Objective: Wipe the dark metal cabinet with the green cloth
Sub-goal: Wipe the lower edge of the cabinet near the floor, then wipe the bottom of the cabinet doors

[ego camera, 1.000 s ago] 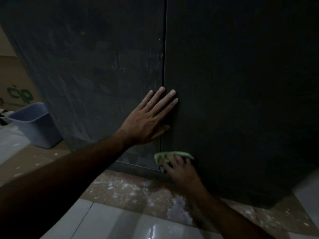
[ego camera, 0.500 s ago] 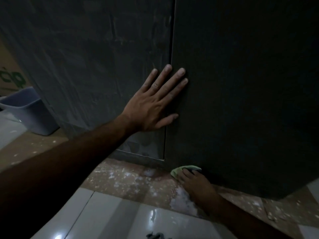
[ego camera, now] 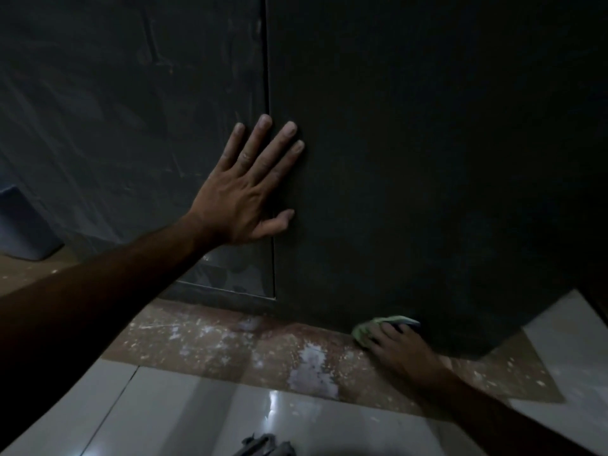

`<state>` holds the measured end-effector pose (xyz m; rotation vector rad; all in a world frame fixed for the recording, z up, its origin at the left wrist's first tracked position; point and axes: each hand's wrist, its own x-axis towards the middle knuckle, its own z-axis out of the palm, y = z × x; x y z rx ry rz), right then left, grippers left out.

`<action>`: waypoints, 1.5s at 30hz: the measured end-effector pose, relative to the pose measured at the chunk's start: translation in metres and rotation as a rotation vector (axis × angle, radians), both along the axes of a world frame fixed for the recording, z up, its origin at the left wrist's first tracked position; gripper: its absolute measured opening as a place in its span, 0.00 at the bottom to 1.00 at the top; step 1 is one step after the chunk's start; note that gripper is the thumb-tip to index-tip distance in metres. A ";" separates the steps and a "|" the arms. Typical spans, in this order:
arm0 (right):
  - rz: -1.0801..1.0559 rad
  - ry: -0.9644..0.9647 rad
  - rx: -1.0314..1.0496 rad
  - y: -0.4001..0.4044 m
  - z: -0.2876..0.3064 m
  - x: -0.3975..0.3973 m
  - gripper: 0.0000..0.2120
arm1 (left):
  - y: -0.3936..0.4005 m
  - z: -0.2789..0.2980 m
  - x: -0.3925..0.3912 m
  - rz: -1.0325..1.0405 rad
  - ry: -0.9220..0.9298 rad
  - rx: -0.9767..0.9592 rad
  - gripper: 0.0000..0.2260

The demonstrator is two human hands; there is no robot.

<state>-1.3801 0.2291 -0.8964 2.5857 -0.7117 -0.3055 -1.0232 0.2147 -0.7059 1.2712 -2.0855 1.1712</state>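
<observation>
The dark metal cabinet (ego camera: 427, 159) fills the upper view, its corner edge running down the middle. My left hand (ego camera: 243, 195) lies flat on that corner with fingers spread and straight. Low at the right, my right hand (ego camera: 401, 348) presses the green cloth (ego camera: 368, 329) against the bottom edge of the cabinet's right face, just above the floor. Most of the cloth is hidden under my fingers.
A blue plastic bin (ego camera: 23, 228) stands on the floor at the left beside the cabinet. A brown, paint-speckled strip of floor (ego camera: 214, 343) runs along the cabinet base, with glossy white tiles (ego camera: 263, 419) nearer me. A small grey object (ego camera: 263, 445) lies at the bottom edge.
My right hand has slid the cloth down and to the right along the cabinet's lower edge. My left hand has stayed flat on the corner.
</observation>
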 end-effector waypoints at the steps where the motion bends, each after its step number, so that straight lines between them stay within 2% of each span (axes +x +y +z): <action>1: 0.023 -0.045 -0.007 0.001 -0.003 0.027 0.27 | 0.000 0.000 0.000 0.000 -0.001 0.001 0.41; 2: 0.057 -0.094 -0.027 0.003 -0.003 0.053 0.27 | 0.000 0.000 0.000 -0.002 -0.005 0.002 0.41; 4: 0.104 -0.210 -0.039 0.004 0.003 0.088 0.18 | 0.000 0.001 0.001 -0.003 -0.013 -0.006 0.41; 5: 0.095 -0.255 -0.028 0.003 0.013 0.097 0.18 | -0.001 0.001 0.001 -0.004 -0.014 -0.011 0.41; 7: 0.066 -0.354 -0.019 0.001 0.035 0.096 0.24 | -0.001 0.000 0.001 -0.009 -0.011 -0.020 0.41; 13: 0.079 -0.888 -0.444 -0.021 0.150 0.057 0.21 | -0.002 -0.002 -0.002 -0.032 0.005 -0.059 0.41; 16: -0.069 -1.115 -0.580 -0.037 0.221 0.035 0.32 | -0.002 -0.003 -0.003 -0.036 0.019 -0.063 0.41; 18: -0.216 -1.243 -0.638 -0.042 0.247 0.027 0.36 | 0.000 -0.004 -0.004 -0.029 0.028 -0.059 0.41; 20: -0.256 -1.300 -0.652 -0.039 0.239 0.034 0.36 | 0.004 -0.002 -0.005 -0.029 0.032 -0.040 0.41; 21: -0.219 -1.266 -0.628 -0.035 0.223 0.041 0.34 | 0.007 -0.001 -0.006 -0.030 0.032 -0.025 0.40; 24: -0.027 -0.945 -0.492 -0.010 0.160 0.056 0.23 | 0.019 0.010 -0.011 -0.026 0.035 0.034 0.40; 26: -0.026 -0.682 -0.238 0.006 0.130 0.057 0.23 | 0.029 0.016 -0.013 -0.025 0.023 0.055 0.38; 27: -0.069 -0.653 -0.074 0.012 0.124 0.057 0.24 | 0.035 0.020 -0.015 -0.028 0.015 0.058 0.36; 28: -0.122 -0.696 0.075 0.015 0.125 0.059 0.26 | 0.040 0.025 -0.017 -0.029 0.009 0.059 0.33; 29: -0.174 -0.821 0.220 0.017 0.130 0.063 0.27 | 0.045 0.030 -0.019 -0.025 0.008 0.060 0.31; 31: -0.284 -1.197 0.530 0.022 0.157 0.074 0.23 | 0.053 0.042 -0.025 -0.032 0.013 0.100 0.27; 33: -0.324 -1.432 0.754 0.022 0.190 0.080 0.19 | 0.063 0.053 -0.033 -0.103 0.064 0.224 0.23; 36: -0.316 -1.535 0.961 0.018 0.231 0.082 0.19 | 0.073 0.067 -0.046 -0.234 0.378 0.494 0.18; 40: -0.310 -1.714 1.310 0.019 0.265 0.085 0.13 | 0.079 0.090 -0.063 -0.395 1.195 1.060 0.24; 41: -0.322 -1.731 1.366 0.020 0.269 0.087 0.12 | 0.079 0.095 -0.064 -0.434 1.330 1.192 0.25; 43: -0.343 -1.714 1.393 0.024 0.276 0.091 0.10 | 0.082 0.099 -0.064 -0.487 1.439 1.334 0.24; 45: -0.352 -1.660 1.363 0.028 0.281 0.095 0.10 | 0.086 0.098 -0.062 -0.454 1.474 1.284 0.20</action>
